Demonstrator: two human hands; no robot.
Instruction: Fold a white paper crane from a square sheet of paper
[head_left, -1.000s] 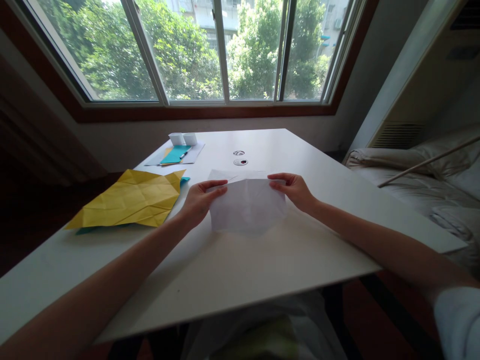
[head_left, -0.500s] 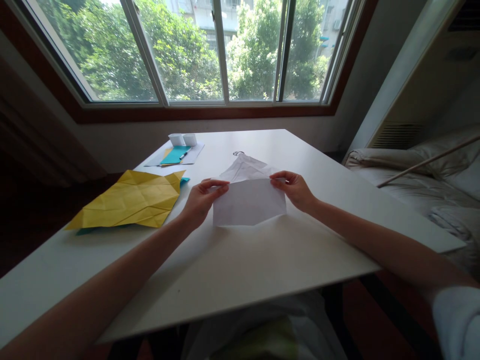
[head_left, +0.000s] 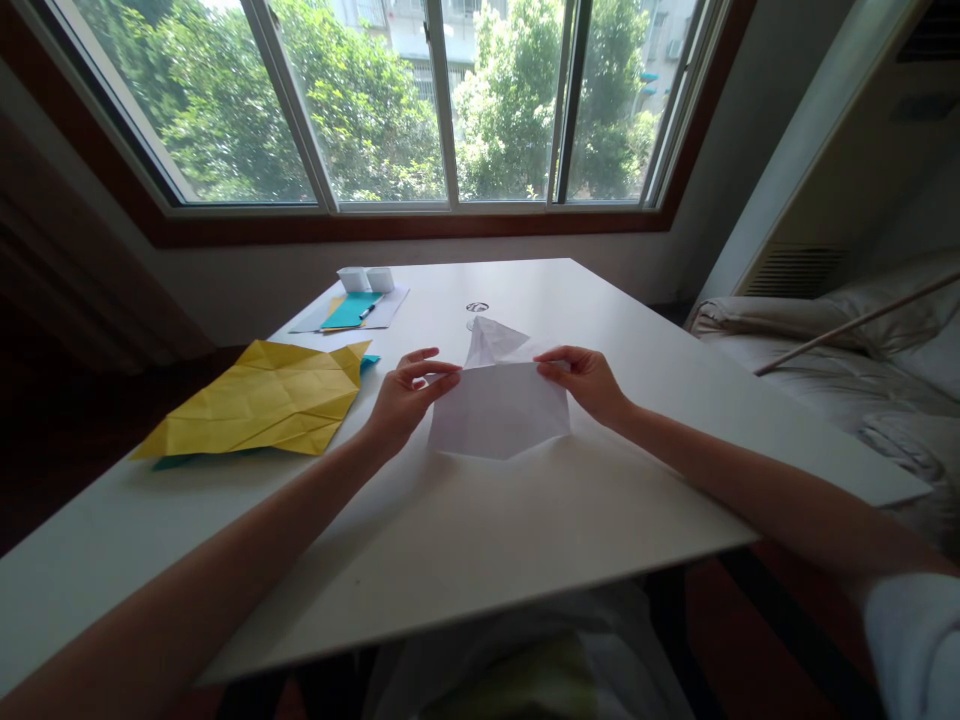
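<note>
A folded sheet of white paper (head_left: 501, 410) is held up over the white table, with a peaked, creased flap standing behind its straight upper fold. My left hand (head_left: 409, 395) pinches the left end of that fold between thumb and index finger, its other fingers lifted off. At the right end, my right hand (head_left: 585, 380) grips the paper between thumb and fingertips. The lower edge of the sheet comes to a shallow point towards me. Whether that edge touches the table, I cannot tell.
Left of my hands lies a creased yellow paper sheet (head_left: 262, 400) over a teal one (head_left: 370, 362). Farther back are small white boxes (head_left: 365, 279), teal paper (head_left: 351, 310) and a pen (head_left: 370, 309). A dark round mark (head_left: 477, 307) shows on the table (head_left: 480, 560).
The flap behind the fold has become narrower and its peak has dropped, baring the round mark. Some fingers of my left hand have lifted. The front panel tilts slightly.
</note>
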